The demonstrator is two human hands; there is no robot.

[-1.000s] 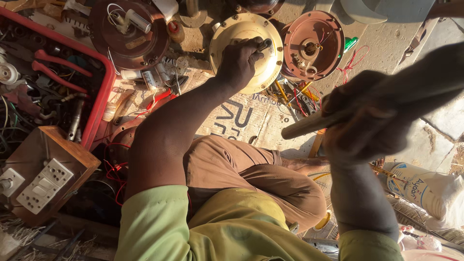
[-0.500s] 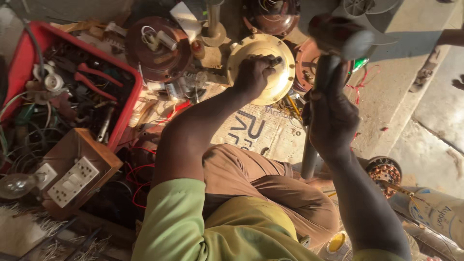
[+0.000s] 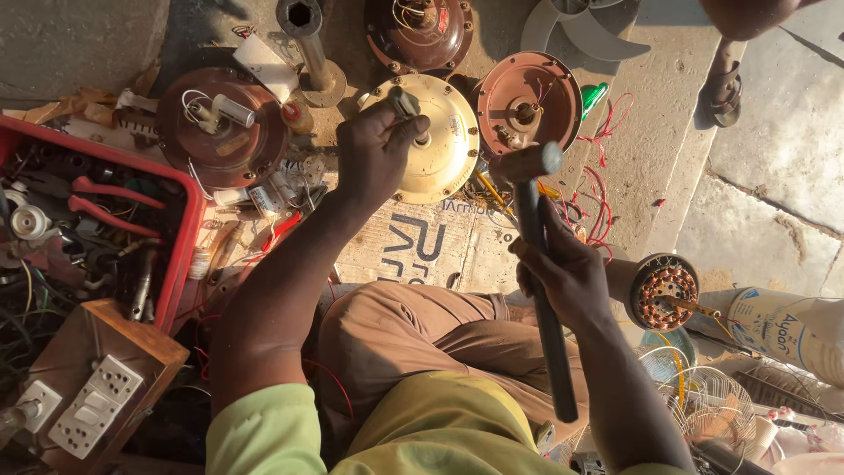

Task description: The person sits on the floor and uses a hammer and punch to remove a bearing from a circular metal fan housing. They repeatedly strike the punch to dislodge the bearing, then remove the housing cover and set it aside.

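seen from above, a person sits on the floor [image 3: 756,202] among fan parts. near the top centre of the frame, the left hand [image 3: 374,158] is clenched around a small metal tool [image 3: 404,103], pressing it onto the cream motor cover [image 3: 440,141]. right of centre, the right hand [image 3: 563,273] grips the dark handle of a hammer [image 3: 538,264], its head raised just beside the cover's lower right edge, its fingers [image 3: 532,264] wrapped tight. a reddish-brown cover [image 3: 527,101] lies just right of the cream one, another [image 3: 220,127] to its left with a white capacitor on it. at the left edge, a red tray [image 3: 185,229] holds red-handled pliers [image 3: 110,202]. a wooden switchboard [image 3: 92,405] sits in the lower left. a copper-wound stator [image 3: 664,290] lies at the right, near red wires [image 3: 602,185]. printed cardboard [image 3: 422,246] lies under the covers.
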